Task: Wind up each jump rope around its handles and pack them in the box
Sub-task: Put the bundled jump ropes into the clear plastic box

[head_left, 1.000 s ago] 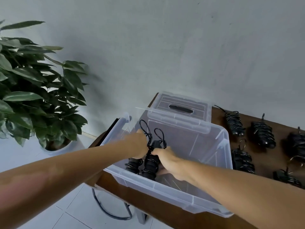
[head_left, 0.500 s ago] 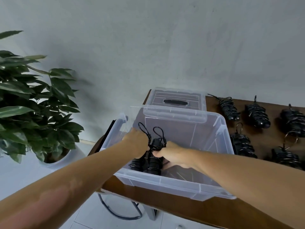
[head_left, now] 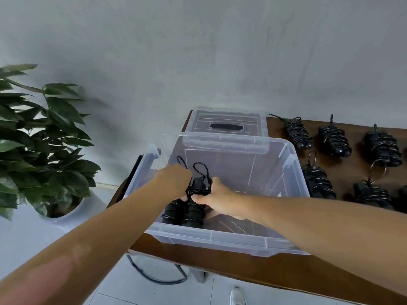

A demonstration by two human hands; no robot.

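Clear plastic forms the box (head_left: 220, 237), which sits on the left end of a brown table (head_left: 231, 264). Inside it, both hands hold one wound rope (head_left: 193, 203), its two black handles side by side and pointing toward 6 o'clock, with two cord loops sticking up toward 12. At the bundle's 9 o'clock side, the left hand (head_left: 174, 181) has its fingers curled round the cord. Opposite, at 3 o'clock, the right hand (head_left: 217, 198) grips with thumb and fingers pinched on the wraps. A lid (head_left: 226, 122) with a black grip lies flat at 12 o'clock from the box, touching its far wall. More wound ropes (head_left: 334, 142) lie on the table at 2 to 3 o'clock from the box, set apart in rows. Beside the table, at 9 o'clock, a plant (head_left: 44, 146) stands on the floor.
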